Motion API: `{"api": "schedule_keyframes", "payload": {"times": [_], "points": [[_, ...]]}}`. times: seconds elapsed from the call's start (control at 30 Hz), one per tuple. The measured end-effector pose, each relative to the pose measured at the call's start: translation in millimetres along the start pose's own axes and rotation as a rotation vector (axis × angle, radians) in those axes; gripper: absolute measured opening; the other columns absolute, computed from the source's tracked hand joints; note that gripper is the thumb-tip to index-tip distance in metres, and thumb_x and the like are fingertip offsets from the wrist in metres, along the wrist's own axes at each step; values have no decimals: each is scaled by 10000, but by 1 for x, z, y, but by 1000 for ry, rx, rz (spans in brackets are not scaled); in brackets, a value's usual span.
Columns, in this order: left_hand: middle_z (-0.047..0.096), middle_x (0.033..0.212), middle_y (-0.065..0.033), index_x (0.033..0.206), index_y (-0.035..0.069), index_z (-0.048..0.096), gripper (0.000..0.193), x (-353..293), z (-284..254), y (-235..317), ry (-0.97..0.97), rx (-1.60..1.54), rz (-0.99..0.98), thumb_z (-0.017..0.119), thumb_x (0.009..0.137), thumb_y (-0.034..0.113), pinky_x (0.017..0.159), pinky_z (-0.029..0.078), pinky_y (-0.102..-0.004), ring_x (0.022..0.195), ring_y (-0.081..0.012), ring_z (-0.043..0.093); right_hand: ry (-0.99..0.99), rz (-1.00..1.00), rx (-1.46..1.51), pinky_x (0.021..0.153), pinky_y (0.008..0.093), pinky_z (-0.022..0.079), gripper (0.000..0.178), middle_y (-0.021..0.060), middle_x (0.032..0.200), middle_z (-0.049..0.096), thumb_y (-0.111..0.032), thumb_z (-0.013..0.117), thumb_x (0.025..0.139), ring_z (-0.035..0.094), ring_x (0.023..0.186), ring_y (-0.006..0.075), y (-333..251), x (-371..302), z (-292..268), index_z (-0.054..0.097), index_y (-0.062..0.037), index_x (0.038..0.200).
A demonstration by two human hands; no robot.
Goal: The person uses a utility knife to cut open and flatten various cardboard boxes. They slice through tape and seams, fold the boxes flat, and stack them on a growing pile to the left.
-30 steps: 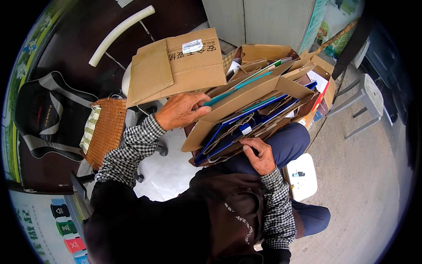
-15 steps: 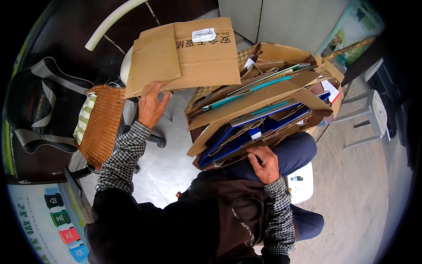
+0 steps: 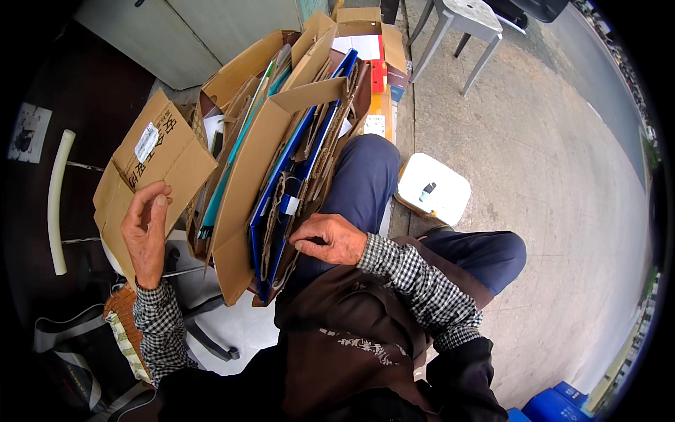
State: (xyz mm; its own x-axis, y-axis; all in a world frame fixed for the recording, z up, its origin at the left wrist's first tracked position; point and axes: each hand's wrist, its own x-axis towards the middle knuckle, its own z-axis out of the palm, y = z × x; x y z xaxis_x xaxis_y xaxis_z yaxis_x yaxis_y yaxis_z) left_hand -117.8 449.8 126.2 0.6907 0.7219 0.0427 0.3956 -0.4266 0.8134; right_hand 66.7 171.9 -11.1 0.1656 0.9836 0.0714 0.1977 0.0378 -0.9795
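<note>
My left hand [image 3: 146, 225] pinches the edge of a flat piece of brown cardboard [image 3: 179, 156] bearing a white label and dark print. The piece stands at a slant beside a large cardboard box [image 3: 239, 211] packed upright with folded cardboard, blue folders [image 3: 261, 219] and teal-edged sheets [image 3: 232, 158]. My right hand [image 3: 332, 239] has its fingers curled at the box's near edge, over my thigh; the fingertips are partly hidden. The box leans against my raised knee.
Smaller cartons [image 3: 394, 53] stand beyond the box. A white-lidded container [image 3: 434, 188] sits on the floor by my foot. There is a grey stool [image 3: 471, 21] at the far right, a wicker basket [image 3: 121, 309] and a black-and-grey chair [image 3: 63, 359] at the left.
The whole view has swung toward the right, so the box and cardboard piece appear turned and further left. My left hand keeps hold of the piece; my right hand stays by the box edge.
</note>
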Motion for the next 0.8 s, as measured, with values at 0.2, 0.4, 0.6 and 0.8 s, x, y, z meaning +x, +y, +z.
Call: {"api": "schedule_keyframes", "payload": {"times": [0.2,0.4,0.6,0.8], "points": [[701,1002,-77,1135,-17,665,182,36,105,109,-366,-22,329,625,981,72,832,533,-278,903,-138,667,52,119,142,777,351,570,238,166,1004,729,-161,654,942,709,891,266,-12,-65,-66,712,8,1099],[688,877,-132,1035,-37,662,163,84,262,176,-843,167,616,636,953,102,714,530,-325,746,-215,668,219,446,-60,782,372,562,259,180,966,739,-198,656,939,722,851,297,-12,-136,-151,722,2,1091],[686,947,-195,1059,-29,657,258,184,443,94,-742,341,663,614,959,204,821,532,-418,899,-325,669,319,605,-438,797,418,549,280,175,986,720,-236,655,930,687,899,346,24,-172,-132,698,-12,1093],[639,1166,-239,1211,-14,591,339,256,519,50,-403,541,740,628,913,145,932,529,-470,1064,-424,641,61,582,-649,782,405,526,339,110,934,658,-294,701,891,630,879,301,13,-169,-82,649,-55,1125]]}}
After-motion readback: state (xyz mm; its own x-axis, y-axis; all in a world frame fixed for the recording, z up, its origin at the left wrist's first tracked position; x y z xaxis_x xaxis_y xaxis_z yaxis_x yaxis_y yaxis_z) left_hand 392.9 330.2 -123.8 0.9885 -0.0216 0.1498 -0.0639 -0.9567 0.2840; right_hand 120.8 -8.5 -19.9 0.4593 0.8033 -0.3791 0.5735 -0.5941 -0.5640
